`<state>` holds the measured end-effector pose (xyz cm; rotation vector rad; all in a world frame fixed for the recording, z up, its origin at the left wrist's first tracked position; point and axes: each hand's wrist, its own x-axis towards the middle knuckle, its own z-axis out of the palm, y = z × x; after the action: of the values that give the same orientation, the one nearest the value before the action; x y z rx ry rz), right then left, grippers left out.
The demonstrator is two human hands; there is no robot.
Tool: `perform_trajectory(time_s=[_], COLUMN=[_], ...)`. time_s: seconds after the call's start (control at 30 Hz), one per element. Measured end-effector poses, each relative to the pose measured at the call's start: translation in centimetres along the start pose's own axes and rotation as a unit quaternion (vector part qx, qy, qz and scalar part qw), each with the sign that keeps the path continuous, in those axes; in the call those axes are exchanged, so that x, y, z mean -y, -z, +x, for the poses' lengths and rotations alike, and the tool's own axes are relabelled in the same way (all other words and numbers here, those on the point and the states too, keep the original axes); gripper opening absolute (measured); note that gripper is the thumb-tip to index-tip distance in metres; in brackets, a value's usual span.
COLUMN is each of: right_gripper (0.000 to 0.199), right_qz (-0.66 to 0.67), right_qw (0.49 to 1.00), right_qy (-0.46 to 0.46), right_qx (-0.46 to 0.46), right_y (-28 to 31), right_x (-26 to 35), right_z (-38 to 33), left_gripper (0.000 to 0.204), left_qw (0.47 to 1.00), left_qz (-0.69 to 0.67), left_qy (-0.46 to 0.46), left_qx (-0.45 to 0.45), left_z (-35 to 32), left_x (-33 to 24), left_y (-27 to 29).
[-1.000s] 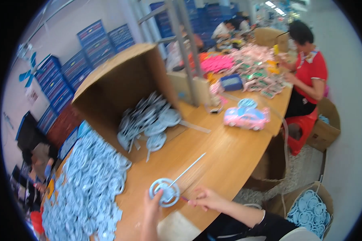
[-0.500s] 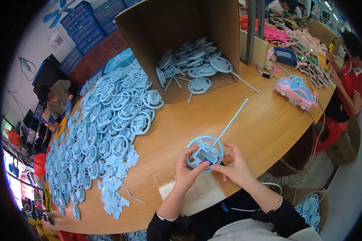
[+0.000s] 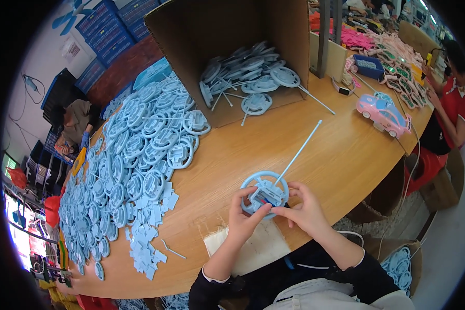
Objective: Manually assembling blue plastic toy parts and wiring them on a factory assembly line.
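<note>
Two hands are working at the near edge of a curved wooden table (image 3: 341, 155): your left hand (image 3: 243, 219) and right hand (image 3: 305, 209) are both gripping one pale blue toy steering wheel (image 3: 265, 194), its long thin rod pointing away up-right. One open cardboard box (image 3: 232, 36) is lying on its side ahead of you, spilling more wheels; too many to count are heaping along the table's left side (image 3: 124, 175). One pink toy car (image 3: 383, 114) is sitting far right, near another person in red (image 3: 457, 111). Blue crates (image 3: 108, 31) are stacking against the wall.
</note>
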<state>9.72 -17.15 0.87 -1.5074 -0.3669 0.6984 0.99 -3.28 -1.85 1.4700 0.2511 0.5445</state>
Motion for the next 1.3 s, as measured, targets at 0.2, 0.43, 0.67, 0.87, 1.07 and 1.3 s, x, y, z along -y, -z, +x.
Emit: perform_trajectory(time_s=[0.2, 0.43, 0.67, 0.87, 1.07, 1.3], right_gripper=[0.042, 0.026, 0.035, 0.036, 0.036, 0.032], right_qz=[0.135, 0.235, 0.254, 0.261, 0.242, 0.109], right_qw=[0.985, 0.924, 0.931, 0.936, 0.938, 0.959], right_qy=[-0.083, -0.21, -0.173, -0.156, -0.156, -0.17], right_qx=[0.061, 0.215, 0.195, 0.177, 0.192, 0.2], right_y=[0.7, 1.3, 1.0, 1.0, 0.9, 0.9], right_x=[0.0, -1.5, -2.2, -2.7, -2.1, -2.3], right_z=[0.6, 2.2, 2.3, 2.0, 2.4, 1.6], left_gripper=[0.046, 0.056, 0.055, 0.036, 0.03, 0.027], left_qw=[1.0, 1.0, 0.977, 0.987, 0.986, 0.943], left_qz=[0.027, 0.016, -0.183, -0.095, -0.133, -0.165], left_qy=[0.006, 0.013, 0.104, 0.118, 0.058, -0.023], left_qx=[0.006, 0.0, -0.031, -0.051, -0.076, -0.287], left_z=[-0.1, -0.3, -0.3, 0.0, -0.1, 1.7], left_x=[0.5, -0.1, 0.0, 0.6, 0.9, -4.5], left_y=[-0.2, -0.9, 0.1, 0.6, 0.4, 5.9])
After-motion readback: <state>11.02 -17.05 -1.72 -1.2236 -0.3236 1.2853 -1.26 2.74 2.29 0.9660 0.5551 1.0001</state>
